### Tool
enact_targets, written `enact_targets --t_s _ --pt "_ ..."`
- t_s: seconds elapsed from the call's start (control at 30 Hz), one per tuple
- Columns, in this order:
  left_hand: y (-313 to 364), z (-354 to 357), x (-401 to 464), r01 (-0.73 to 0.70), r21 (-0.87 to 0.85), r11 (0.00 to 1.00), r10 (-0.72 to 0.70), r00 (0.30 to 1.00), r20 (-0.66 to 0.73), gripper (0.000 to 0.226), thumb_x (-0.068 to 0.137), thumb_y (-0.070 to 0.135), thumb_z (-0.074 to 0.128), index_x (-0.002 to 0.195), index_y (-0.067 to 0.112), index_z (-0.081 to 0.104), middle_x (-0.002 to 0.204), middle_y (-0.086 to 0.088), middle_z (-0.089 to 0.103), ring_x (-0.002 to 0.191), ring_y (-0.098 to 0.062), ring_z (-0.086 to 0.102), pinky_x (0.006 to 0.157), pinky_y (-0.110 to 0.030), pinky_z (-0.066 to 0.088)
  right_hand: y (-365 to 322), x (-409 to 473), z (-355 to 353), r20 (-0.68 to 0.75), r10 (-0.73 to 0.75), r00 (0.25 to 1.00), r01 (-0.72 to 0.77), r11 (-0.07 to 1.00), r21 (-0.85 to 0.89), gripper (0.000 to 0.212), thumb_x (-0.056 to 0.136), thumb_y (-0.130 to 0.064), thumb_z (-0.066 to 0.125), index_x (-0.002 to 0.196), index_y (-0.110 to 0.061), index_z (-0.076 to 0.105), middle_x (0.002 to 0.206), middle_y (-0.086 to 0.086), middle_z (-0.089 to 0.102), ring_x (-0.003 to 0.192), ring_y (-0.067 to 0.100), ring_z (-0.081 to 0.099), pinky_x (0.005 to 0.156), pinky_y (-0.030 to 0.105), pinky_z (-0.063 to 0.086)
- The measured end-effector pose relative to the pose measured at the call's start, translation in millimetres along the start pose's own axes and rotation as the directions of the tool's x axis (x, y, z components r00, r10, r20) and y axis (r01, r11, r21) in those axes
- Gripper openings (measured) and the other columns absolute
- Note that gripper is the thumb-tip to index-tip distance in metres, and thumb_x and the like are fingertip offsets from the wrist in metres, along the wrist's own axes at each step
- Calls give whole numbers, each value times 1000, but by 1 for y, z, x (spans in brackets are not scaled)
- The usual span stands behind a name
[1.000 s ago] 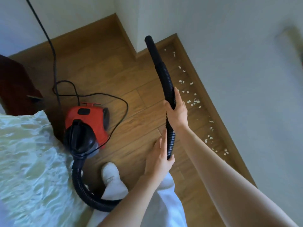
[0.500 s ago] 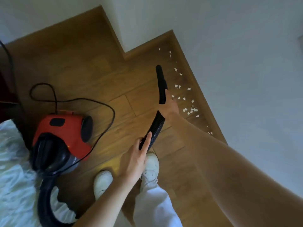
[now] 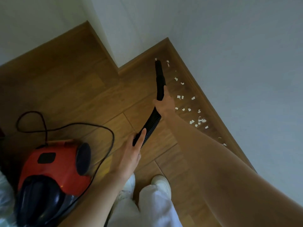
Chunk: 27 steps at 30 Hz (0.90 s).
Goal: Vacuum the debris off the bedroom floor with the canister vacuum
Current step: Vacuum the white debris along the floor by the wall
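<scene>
My right hand [image 3: 164,104] reaches far, clamped on the nozzle [image 3: 159,79]; my left hand [image 3: 131,154] grips the hose [image 3: 150,124] nearer; debris [image 3: 196,122] lies right.

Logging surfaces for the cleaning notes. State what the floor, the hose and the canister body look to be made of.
Floor: wood or wood-look laminate planks, satin; grain and plank seams show. Hose: black ribbed flexible plastic, matte, ending in a smooth rigid nozzle. Canister body: red moulded plastic, semi-gloss, with glossy black parts catching highlights.
</scene>
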<state>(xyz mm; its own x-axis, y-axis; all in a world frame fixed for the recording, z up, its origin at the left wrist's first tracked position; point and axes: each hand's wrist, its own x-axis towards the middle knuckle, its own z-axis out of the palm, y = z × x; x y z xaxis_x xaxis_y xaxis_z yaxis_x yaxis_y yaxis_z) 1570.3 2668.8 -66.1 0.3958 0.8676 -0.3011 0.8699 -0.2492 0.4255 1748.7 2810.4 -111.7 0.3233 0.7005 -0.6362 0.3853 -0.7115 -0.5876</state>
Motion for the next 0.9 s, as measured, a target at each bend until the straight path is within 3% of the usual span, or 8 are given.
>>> enact_targets --t_s 0.2,0.47,0.63,0.77,0.9 --pt "2 1 -2 -15 38 999 14 1000 25 94 66 11 79 144 21 28 110 -8 60 54 -10 54 38 -18 45 15 1 3 -33 32 999 -32 999 14 75 92 -25 55 153 -33 12 131 12 47 104 25 55 80 34 52" --pt "-14 0 17 5 -36 999 -5 1000 5 92 71 9 75 145 22 24 110 -10 58 61 -14 58 42 -24 51 1 23 15 27 1 1000 0 999 -40 76 94 -24 54 154 -30 9 137 14 44 113 29 53 88 35 50" --pt "-28 11 28 -26 -103 994 31 999 41 95 79 7 65 148 34 6 117 -12 51 74 -22 60 52 -36 56 2 32 16 16 2 1000 -1 999 -32 76 94 -23 54 154 -27 8 140 14 42 116 28 51 89 33 48" --pt "-14 5 32 -50 -45 998 52 997 50 91 75 10 71 147 27 17 116 -11 56 63 -16 59 43 -28 52 15 35 4 -39 39 998 -41 997 -66 76 93 -24 54 154 -27 8 138 15 44 116 29 52 92 37 50" --pt "-1 3 34 -50 27 998 49 999 14 85 67 13 79 142 17 38 109 -8 61 54 -11 56 38 -13 34 15 38 0 -16 28 999 -29 995 -92 77 93 -25 54 154 -27 8 139 14 44 116 29 52 95 42 50"
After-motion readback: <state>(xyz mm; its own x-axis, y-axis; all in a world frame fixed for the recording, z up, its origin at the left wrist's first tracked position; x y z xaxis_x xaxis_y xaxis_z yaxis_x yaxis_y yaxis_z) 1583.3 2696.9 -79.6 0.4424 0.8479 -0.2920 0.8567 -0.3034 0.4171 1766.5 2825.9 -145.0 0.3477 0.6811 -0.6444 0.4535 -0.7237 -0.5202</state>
